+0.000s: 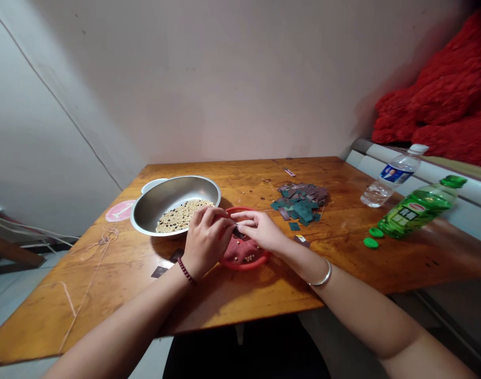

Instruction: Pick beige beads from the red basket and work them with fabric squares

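My left hand (209, 237) and my right hand (262, 230) meet above a red plastic basket (246, 266), fingers closed together. Between the fingertips is a small dark square scrap (237, 231), partly hidden by them; whether it wraps anything I cannot make out. Reddish mesh cloth (242, 250) lies in the basket with several pale beads (249, 258) on it. Just left of my hands stands a wide steel bowl (146, 213), tilted, with many cream and some dark beads (181, 217) inside.
A pile of green and brown square scraps (301, 202) lies right of the basket. Further right are a water bottle (390, 176), a green drink bottle (420, 210) and green caps (370, 242). Loose string (100, 242) and a pink disc (120, 210) lie left. Red yarn (446, 100) is heaped behind.
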A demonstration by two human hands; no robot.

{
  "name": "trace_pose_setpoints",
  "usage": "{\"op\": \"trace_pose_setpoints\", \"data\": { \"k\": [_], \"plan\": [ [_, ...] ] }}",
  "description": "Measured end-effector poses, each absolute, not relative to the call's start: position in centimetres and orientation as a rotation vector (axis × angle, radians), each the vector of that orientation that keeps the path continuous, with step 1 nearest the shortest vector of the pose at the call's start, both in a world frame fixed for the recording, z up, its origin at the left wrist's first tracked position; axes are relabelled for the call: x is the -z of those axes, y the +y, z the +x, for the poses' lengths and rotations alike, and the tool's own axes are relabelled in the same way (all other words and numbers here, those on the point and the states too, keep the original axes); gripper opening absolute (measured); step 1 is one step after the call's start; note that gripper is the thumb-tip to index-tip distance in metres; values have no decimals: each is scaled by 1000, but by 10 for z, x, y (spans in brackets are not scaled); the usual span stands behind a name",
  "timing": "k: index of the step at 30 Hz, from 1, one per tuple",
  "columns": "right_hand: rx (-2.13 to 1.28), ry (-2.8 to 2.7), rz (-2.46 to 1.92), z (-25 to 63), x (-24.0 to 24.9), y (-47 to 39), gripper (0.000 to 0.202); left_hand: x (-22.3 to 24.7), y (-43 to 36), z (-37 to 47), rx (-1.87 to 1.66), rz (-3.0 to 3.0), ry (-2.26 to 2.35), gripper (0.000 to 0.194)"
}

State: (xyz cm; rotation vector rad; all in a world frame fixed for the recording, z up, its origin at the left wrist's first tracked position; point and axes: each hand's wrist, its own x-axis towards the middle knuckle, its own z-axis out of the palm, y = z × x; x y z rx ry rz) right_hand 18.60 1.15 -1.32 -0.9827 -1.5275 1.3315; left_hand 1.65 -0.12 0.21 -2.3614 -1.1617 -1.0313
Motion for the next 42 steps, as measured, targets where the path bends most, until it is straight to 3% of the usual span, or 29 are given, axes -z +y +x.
{"op": "trace_pose_setpoints", "data": {
  "k": [42],
  "plan": [
    [-1240, -1552, -929, 184, 19, 14, 34, -2, 1, 15, 1046, -2320, -1226, 9]
  ]
}}
